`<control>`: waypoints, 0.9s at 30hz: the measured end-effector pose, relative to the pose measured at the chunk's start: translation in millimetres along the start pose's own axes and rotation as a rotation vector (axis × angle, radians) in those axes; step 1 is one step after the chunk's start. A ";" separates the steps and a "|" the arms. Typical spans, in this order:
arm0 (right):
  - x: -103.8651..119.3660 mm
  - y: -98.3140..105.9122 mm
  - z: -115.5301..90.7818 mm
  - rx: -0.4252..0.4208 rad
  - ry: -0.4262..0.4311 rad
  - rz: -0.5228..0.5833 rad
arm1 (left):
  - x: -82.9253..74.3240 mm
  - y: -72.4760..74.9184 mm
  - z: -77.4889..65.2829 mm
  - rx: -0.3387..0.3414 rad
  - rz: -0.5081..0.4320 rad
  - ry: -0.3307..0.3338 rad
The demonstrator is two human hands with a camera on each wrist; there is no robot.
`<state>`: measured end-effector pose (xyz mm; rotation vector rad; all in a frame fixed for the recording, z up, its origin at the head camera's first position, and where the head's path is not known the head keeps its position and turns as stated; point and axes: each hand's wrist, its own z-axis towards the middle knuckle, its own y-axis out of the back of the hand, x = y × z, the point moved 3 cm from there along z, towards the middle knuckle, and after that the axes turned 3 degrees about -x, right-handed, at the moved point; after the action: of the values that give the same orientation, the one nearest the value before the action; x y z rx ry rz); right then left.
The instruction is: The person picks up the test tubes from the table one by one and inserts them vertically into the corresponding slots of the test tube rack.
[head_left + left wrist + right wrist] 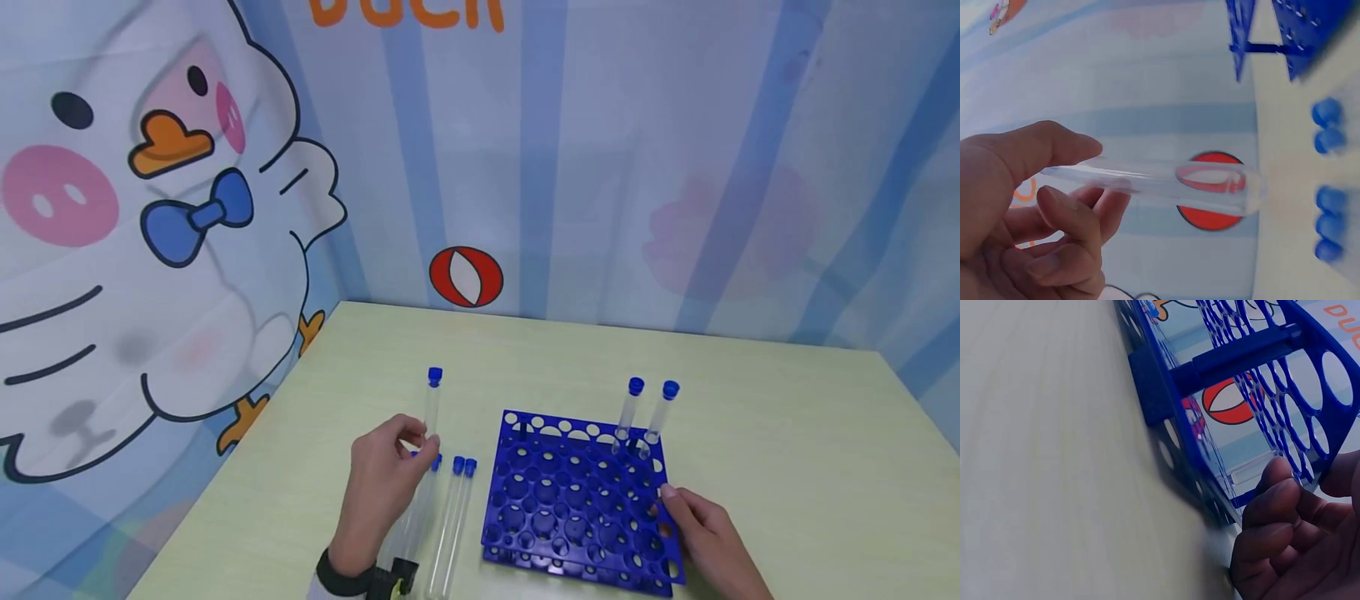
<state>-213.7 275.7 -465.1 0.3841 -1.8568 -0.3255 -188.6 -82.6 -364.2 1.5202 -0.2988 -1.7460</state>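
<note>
Left hand [384, 473] has a blue-capped test tube [432, 408] pinched cap-up, lower left of centre; right hand [711, 533] grips the test-tube rack [562, 490], lower right, probably so it won't slide.

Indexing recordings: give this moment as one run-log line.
left hand: pinches capped tube | right hand: grips blue rack | rack: two capped tubes, far right | table: more tubes left of rack

Booth-like setting: cartoon backdrop [480, 150], pale table [810, 450]
</note>
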 end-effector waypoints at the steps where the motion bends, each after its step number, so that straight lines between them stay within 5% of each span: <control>1: -0.1 0.1 -0.2 -0.002 -0.003 0.000 | -4.5 -1.9 1.7 -0.001 -0.020 -0.020; 11: -0.1 -1.2 0.0 -0.001 -0.008 0.059 | -47.1 -21.7 16.4 -0.023 -0.151 -0.191; 27: 2.5 0.6 -2.6 -0.039 0.012 0.065 | -103.6 -64.8 18.5 0.099 -0.320 -0.353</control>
<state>-212.0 275.1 -461.9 0.2979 -1.8445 -0.3137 -234.1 25.2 -324.7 1.3778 -0.3362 -2.2889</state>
